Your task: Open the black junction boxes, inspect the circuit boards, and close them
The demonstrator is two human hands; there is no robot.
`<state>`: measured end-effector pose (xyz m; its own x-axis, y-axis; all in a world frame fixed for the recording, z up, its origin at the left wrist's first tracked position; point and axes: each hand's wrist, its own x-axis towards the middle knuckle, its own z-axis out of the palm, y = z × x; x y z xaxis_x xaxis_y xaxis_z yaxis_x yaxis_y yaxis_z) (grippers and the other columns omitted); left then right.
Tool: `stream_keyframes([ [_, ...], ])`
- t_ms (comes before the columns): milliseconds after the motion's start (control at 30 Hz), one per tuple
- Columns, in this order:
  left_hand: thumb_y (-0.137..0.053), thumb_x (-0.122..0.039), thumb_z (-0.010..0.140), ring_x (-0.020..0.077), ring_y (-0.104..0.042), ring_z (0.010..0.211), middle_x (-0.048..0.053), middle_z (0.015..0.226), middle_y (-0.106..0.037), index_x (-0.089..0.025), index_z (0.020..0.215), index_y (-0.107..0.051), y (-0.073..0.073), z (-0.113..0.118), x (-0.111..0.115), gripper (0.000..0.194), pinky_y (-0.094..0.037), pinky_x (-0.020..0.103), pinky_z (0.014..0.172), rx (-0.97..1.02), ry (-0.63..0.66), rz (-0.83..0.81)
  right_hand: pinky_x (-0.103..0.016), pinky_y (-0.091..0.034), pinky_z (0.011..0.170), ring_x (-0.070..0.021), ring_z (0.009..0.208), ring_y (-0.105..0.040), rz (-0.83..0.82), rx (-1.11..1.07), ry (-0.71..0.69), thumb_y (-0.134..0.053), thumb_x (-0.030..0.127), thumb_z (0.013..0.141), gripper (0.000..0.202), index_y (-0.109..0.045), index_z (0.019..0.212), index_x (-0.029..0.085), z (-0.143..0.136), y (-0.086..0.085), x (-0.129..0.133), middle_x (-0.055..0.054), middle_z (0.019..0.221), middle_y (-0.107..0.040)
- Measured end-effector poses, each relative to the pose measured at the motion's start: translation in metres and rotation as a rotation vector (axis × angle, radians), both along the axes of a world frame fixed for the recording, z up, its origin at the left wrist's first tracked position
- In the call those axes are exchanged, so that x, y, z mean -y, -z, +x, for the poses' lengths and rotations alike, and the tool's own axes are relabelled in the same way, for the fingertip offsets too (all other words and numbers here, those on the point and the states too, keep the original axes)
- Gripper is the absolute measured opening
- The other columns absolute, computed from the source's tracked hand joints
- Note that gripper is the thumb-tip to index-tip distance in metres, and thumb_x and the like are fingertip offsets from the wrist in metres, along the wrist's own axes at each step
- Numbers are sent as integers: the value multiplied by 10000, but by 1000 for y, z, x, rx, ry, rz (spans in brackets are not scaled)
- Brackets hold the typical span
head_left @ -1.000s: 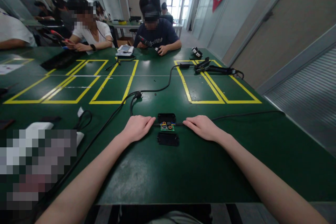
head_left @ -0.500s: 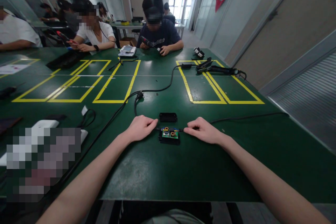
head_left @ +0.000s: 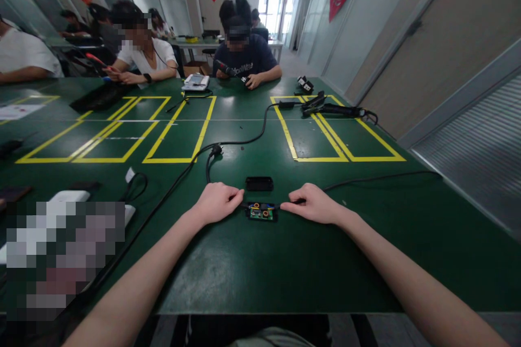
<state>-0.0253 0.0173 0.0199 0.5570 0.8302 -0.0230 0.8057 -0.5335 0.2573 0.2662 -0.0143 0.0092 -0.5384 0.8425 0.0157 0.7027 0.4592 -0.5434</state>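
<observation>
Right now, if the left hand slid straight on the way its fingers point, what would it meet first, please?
The left hand points right along the table, so it would most likely meet the small green circuit board in its black case half first, with the right hand beyond it.

Both hands [head_left: 260, 204] pinch cable [head_left: 378, 177] beside circuit board [head_left: 260, 211].

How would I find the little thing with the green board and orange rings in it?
Start at the near edge of the big green table, where two bare arms reach in. Between the left hand and right hand sits a small black case. Unlike the plain black cover just beyond, it shows a green board with orange rings.
</observation>
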Motion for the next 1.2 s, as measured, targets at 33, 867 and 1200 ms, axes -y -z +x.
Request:
stream_keyframes([
  [33, -365, -404, 1042, 192, -621, 597, 58, 623, -683, -195, 630, -670, 0, 0, 0, 553, -246, 292, 589, -16, -17, 5, -272, -243, 544, -88, 485, -297, 7, 6, 14, -453, 683, 982, 650, -402, 551, 199, 0, 1, 0, 55, 510, -322],
  [867, -362, -384, 1068, 250, -713, 734, 111, 772, -761, -182, 804, -769, 5, 15, 6, 526, -373, 294, 639, -50, -160, 50, -298, -454, 657, -177, 723, -627, 6, -208, 7, -557, 340, 1002, 267, -766, 949, 182, -6, 2, 1, -67, 864, -702],
  [1200, -410, -329, 1071, 237, -676, 790, 95, 786, -724, -172, 773, -709, 8, 20, 9, 451, -431, 318, 721, 28, -67, 124, -391, -476, 807, -225, 862, -589, 162, -233, 16, -484, 438, 1057, 427, -709, 785, 198, -7, 10, -4, -93, 884, -683],
])
